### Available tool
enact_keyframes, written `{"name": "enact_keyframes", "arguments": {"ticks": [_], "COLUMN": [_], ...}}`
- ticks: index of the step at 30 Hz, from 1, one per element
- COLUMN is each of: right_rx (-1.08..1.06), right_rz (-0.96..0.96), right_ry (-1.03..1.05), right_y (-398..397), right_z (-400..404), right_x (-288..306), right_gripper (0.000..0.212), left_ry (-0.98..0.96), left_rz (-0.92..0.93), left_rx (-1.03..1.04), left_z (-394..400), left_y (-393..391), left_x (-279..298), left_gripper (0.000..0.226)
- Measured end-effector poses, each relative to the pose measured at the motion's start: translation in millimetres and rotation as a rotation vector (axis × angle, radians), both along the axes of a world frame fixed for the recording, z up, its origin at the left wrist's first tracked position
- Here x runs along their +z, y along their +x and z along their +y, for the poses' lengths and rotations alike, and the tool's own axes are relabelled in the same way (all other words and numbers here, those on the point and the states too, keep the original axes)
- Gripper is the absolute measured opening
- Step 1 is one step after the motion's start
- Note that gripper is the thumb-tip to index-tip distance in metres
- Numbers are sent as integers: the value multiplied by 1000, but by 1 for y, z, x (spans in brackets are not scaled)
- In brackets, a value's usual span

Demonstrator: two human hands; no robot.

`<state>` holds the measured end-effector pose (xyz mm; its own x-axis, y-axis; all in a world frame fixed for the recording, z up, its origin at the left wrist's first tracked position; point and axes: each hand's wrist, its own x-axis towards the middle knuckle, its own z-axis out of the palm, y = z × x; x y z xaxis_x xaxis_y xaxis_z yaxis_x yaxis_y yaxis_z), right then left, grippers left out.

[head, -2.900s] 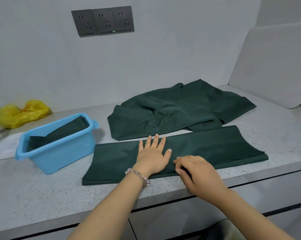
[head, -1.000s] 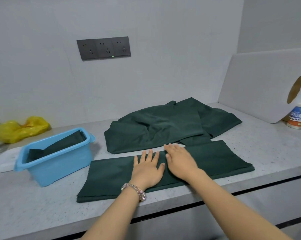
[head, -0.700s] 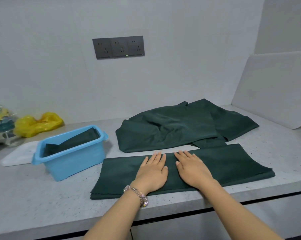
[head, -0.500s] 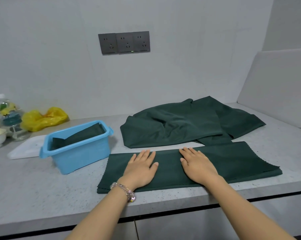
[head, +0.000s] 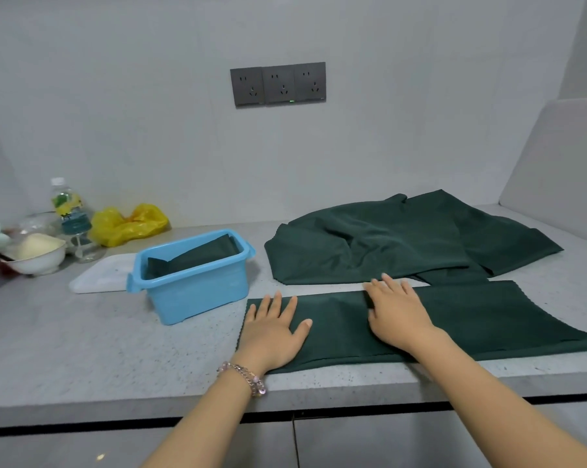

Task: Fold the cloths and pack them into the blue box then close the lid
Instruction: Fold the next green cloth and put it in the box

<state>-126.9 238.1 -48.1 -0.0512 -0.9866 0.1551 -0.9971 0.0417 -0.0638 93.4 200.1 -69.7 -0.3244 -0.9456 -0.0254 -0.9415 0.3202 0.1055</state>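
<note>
Left hand (head: 274,327) flat on folded cloth (head: 488,319) left end, right hand (head: 398,314) flat mid-strip, each grip wide

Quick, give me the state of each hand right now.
Left hand: open, flat on the folded green cloth.
Right hand: open, palm down on the same cloth.

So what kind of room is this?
Probably a kitchen: a speckled stone counter with cabinet doors below, wall sockets above it, and a bowl and water bottle at the left.
</note>
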Motion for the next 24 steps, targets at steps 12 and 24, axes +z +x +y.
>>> {"name": "enact_keyframes", "arguments": {"ticks": [12, 24], "right_rx": [183, 147], "right_rz": [-107, -145], "right_ry": [-79, -58], "right_y": [49, 47], "right_z": [-13, -17], "right_x": [-22, -22], "right_gripper": [49, 51], "left_ry": [70, 13], "left_rz": [17, 78], "left_rx": [-3, 48], "left_z": [7, -29], "left_y": [14, 34], "left_x": [5, 51], "left_gripper": [56, 59]}}
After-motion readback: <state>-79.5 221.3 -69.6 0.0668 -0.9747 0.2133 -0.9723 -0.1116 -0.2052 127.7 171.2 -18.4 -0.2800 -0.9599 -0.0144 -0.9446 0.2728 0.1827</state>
